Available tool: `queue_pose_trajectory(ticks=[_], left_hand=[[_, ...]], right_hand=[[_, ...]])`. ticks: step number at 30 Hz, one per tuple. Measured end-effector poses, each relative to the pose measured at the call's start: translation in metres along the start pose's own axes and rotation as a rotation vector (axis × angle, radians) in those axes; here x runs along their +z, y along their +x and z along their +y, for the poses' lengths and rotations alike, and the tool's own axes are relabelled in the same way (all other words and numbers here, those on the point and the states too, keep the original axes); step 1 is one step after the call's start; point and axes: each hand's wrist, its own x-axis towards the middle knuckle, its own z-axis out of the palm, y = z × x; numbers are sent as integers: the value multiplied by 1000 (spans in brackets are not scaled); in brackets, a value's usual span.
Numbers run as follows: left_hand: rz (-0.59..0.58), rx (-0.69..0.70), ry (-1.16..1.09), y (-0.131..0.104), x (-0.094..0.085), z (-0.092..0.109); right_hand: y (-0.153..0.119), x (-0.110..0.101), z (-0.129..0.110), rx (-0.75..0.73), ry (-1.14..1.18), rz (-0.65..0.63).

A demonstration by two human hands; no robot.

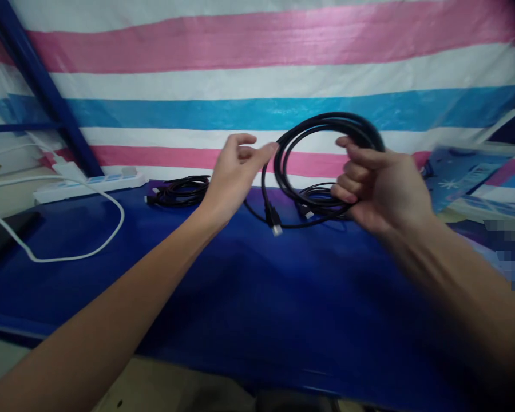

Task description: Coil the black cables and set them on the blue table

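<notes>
The black cable point(343, 118) was in the air above the blue table point(261, 297), wound in several round loops. The right hand point(377, 186) held these loops at their right side, with its fingers curled around them. The left hand point(236, 171) was at the other side of the loops, its thumb and forefinger spread; whether the thumb tip touched the cable, I could not tell. Below the loops there hung a plug point(273, 220) with a metal end, beside a looser length of cable. One more cable coil point(184, 191) lay on the table, near the power strip point(94, 186), and another coil point(320, 194) was behind the held loops.

In my judgement, the step in hand was the gathering of the loops. The next move called, I think, for a firm right grip and for the left fingers to guide the loose length.
</notes>
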Motion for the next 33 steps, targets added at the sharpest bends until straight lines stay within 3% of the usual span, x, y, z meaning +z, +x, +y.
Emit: queue_pose_trajectory(ticks=[2, 3, 5, 7, 9, 11, 16, 18, 21, 25, 26, 27, 28, 30, 31, 33], left_hand=[[57, -67, 58, -2, -2, -11], [-4, -204, 79, -5, -1, -18], [-250, -522, -24, -11, 6, -30], [-441, -643, -260, -16, 16, -35], [-539, -589, -455, -19, 24, -32], [-563, -501, -527, -18, 27, -24], [-316, -476, -293, -11, 17, -21], [-296, -500, -154, -8, 8, -23], [-460, -539, -185, -8, -4, -15], [-909, -683, -369, -17, -3, 5], [-956, -698, -371, -19, 0, 8], [-925, -695, -358, -18, 2, 8], [-805, -679, -327, -15, 3, 8], [-415, -611, -241, 1, -2, 6], [-194, -580, -182, 15, -10, 6], [-24, -532, -140, 48, -36, 11]], right_hand=[[5, -11, -11, -26, 103, 50], [8, -17, -16, -29, 138, 52], [14, -28, -24, -34, 144, 14], [19, -36, -27, -33, 82, -57], [24, -40, -23, -13, 23, -107], [27, -40, -14, 15, -53, -132], [20, -21, 18, 75, -291, -225], [15, -12, 25, 104, -373, -261], [9, -8, 26, 160, -430, -296], [9, -14, 24, 215, -483, -358], [9, -14, 25, 201, -495, -354], [9, -12, 26, 180, -494, -340], [8, -9, 27, 160, -472, -321], [5, 0, 31, 121, -392, -298], [3, 5, 34, 106, -359, -302], [0, 13, 39, 87, -360, -312]])
